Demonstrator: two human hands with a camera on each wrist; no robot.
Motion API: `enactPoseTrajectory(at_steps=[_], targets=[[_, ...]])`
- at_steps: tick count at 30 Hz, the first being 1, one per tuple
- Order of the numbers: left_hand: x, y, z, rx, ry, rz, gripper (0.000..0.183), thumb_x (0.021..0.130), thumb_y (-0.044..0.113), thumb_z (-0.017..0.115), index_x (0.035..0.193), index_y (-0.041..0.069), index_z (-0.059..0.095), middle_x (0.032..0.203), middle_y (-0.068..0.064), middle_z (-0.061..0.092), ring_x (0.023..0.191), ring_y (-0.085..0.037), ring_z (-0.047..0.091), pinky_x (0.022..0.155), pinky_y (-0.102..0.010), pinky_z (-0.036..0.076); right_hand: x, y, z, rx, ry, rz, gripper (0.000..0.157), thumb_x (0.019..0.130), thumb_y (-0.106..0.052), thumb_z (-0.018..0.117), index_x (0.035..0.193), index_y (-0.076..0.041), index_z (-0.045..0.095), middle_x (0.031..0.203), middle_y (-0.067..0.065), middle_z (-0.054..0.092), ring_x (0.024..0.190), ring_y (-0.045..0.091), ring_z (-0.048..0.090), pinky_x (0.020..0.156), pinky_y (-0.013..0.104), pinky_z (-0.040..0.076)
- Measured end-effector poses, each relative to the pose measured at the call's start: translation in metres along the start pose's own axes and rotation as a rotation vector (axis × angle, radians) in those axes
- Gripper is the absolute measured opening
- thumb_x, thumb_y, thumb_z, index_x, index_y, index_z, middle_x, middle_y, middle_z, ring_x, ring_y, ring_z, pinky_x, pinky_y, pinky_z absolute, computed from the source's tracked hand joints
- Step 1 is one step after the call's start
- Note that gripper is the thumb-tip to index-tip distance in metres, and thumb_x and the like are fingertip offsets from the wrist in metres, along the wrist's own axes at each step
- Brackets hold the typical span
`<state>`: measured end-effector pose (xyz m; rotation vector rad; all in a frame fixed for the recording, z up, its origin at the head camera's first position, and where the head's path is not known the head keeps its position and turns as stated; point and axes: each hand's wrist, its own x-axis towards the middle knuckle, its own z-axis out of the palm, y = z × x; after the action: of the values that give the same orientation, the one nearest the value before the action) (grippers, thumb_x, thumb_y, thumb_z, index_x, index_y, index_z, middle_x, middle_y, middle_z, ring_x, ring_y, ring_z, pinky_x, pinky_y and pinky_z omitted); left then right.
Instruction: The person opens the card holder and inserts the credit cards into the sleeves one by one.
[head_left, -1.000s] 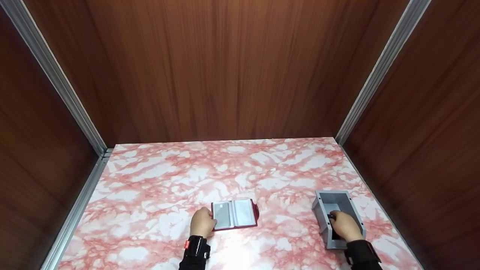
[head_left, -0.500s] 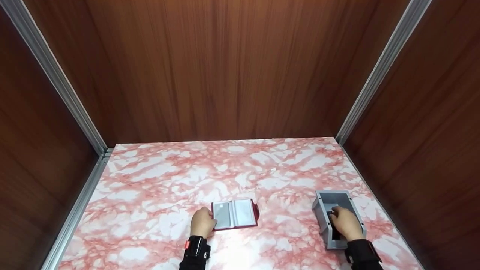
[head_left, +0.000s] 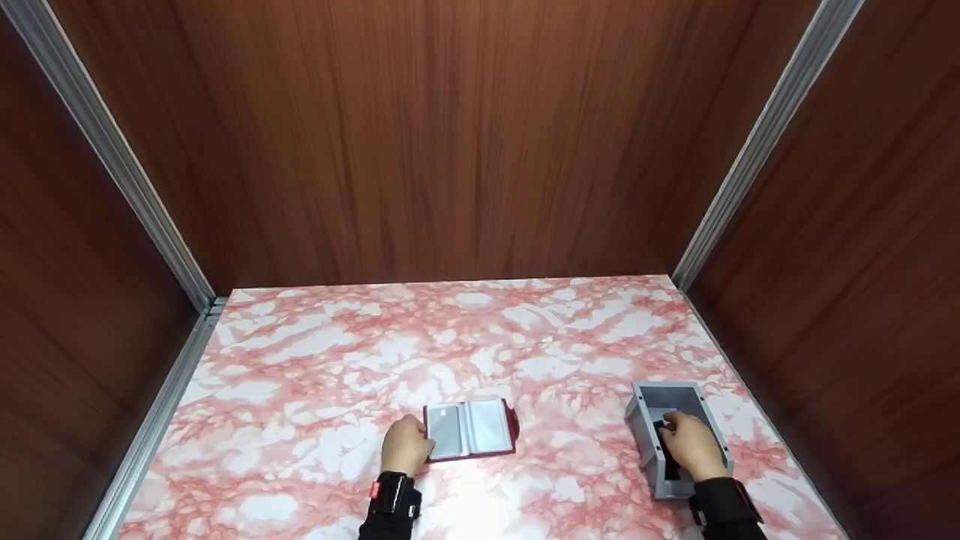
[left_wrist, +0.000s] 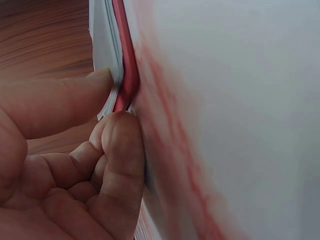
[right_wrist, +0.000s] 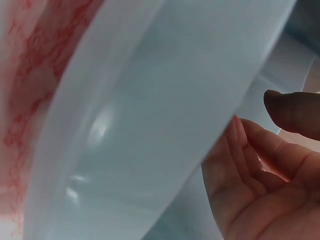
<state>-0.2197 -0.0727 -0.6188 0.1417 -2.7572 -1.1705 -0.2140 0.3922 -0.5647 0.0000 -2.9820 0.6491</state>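
Right hand [head_left: 691, 448]: fingers loosened since a second ago, now apart inside box [head_left: 673, 491], dark item [head_left: 672, 472] beneath | wallet [head_left: 486, 426] open on desk [head_left: 315, 420], long axis left-right, tab [head_left: 514, 424] pointing right | left hand [head_left: 405, 447] fingers pinching its left edge

Free table [head_left: 360, 337] between card holder [head_left: 487, 426] and bin [head_left: 645, 439]; wide room behind, to back panel [head_left: 465, 142]. Bin walls bar sideways entry; top uncovered, right hand [head_left: 691, 448] filling near part. Left hand [head_left: 404, 445] blocks card holder's left edge. Narrow strip between bin and right panel [head_left: 847, 247].
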Motion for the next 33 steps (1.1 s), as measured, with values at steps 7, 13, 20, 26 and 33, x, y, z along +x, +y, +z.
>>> enactPoseTrajectory(at_steps=[7, 13, 20, 26, 33], targets=[[-0.0003, 0.0001, -0.0004, -0.006, -0.013, -0.01, 0.019, 0.069, 0.003, 0.077, 0.083, 0.0, 0.064, 0.075, -0.007, 0.062, 0.073, -0.028, 0.062, 0.072, -0.042, 0.052, -0.0003, 0.0006, 0.0021, 0.007, 0.008, -0.003, 0.029, 0.089, -0.001, 0.06, 0.111, 0.019, 0.058, 0.089, 0.026, 0.064, 0.085, 0.043, 0.063, 0.076, 0.056, 0.049], [-0.0006, 0.0004, -0.0003, 0.01, 0.0, 0.011, 0.02, 0.068, 0.004, 0.078, 0.082, 0.0, 0.064, 0.074, -0.007, 0.063, 0.072, -0.029, 0.062, 0.073, -0.043, 0.051, -0.0007, 0.0004, 0.0037, 0.02, 0.006, 0.008, 0.026, 0.088, 0.0, 0.058, 0.107, 0.018, 0.06, 0.087, 0.024, 0.065, 0.081, 0.041, 0.063, 0.075, 0.055, 0.049], [-0.0005, -0.0011, 0.0001, 0.008, 0.004, 0.022, 0.02, 0.068, 0.004, 0.078, 0.081, -0.001, 0.064, 0.073, -0.007, 0.063, 0.072, -0.029, 0.062, 0.072, -0.043, 0.051, 0.0002, -0.0019, 0.0051, 0.03, -0.002, 0.014, 0.025, 0.088, 0.0, 0.058, 0.106, 0.017, 0.06, 0.089, 0.026, 0.065, 0.085, 0.044, 0.063, 0.077, 0.056, 0.049], [-0.0008, -0.0014, 0.0005, 0.008, 0.022, 0.038, 0.019, 0.066, 0.004, 0.077, 0.079, 0.001, 0.063, 0.073, -0.008, 0.064, 0.072, -0.03, 0.062, 0.072, -0.043, 0.051, 0.0008, -0.0025, 0.0052, 0.029, -0.02, 0.032, 0.025, 0.089, 0.0, 0.057, 0.107, 0.017, 0.06, 0.09, 0.026, 0.065, 0.086, 0.043, 0.063, 0.077, 0.056, 0.048], [-0.0013, -0.0007, -0.0002, 0.018, 0.023, 0.041, 0.02, 0.066, 0.003, 0.078, 0.08, 0.001, 0.064, 0.073, -0.008, 0.064, 0.072, -0.03, 0.063, 0.072, -0.043, 0.051, 0.0001, -0.002, 0.0034, 0.026, -0.015, 0.032, 0.024, 0.089, 0.0, 0.059, 0.104, 0.017, 0.06, 0.089, 0.026, 0.065, 0.085, 0.044, 0.062, 0.077, 0.056, 0.049]])
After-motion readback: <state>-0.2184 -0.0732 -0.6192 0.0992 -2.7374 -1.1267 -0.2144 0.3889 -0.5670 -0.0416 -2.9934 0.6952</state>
